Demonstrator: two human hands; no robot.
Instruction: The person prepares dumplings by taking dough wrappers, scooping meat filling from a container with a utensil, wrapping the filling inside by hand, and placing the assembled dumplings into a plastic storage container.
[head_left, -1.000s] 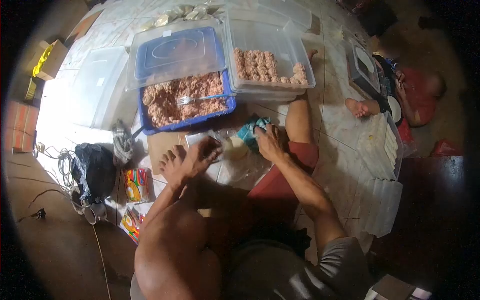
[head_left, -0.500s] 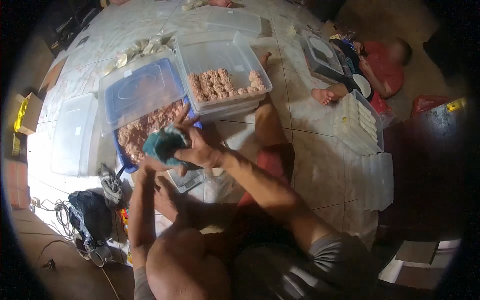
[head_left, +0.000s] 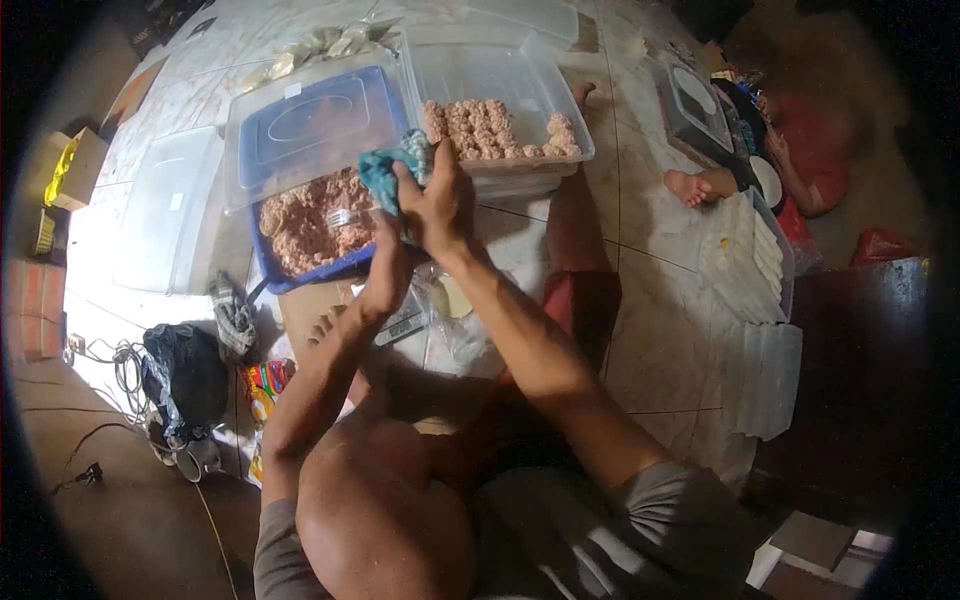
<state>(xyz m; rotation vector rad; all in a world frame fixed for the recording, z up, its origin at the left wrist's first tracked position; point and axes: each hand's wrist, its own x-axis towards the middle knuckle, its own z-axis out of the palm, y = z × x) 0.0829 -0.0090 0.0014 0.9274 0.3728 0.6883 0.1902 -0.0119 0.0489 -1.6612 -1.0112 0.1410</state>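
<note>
A crumpled teal cloth (head_left: 378,176) is bunched between my hands, above the near edge of a blue tub (head_left: 265,255) of ground meat mixture (head_left: 300,235). My right hand (head_left: 440,205) is closed around the cloth, its thumb pointing up. Against the cloth's lower side is my left hand (head_left: 390,250), also closed on it, though its fingers are mostly hidden. A fork (head_left: 342,217) rests in the meat. Beyond my right hand, a clear plastic box (head_left: 500,60) holds rows of shaped meat lumps (head_left: 475,125).
Below my hands are a scale (head_left: 403,328) and a clear plastic bag (head_left: 455,320). A clear lid (head_left: 165,215) lies at left, near a black bag (head_left: 185,370) and cables. At right, another person (head_left: 810,140) sits by a box of white rolls (head_left: 745,255).
My hands and the cloth have moved up and right in view, uncovering the fork and meat. The camera view has shifted. My spread right fingers have closed on the cloth.
</note>
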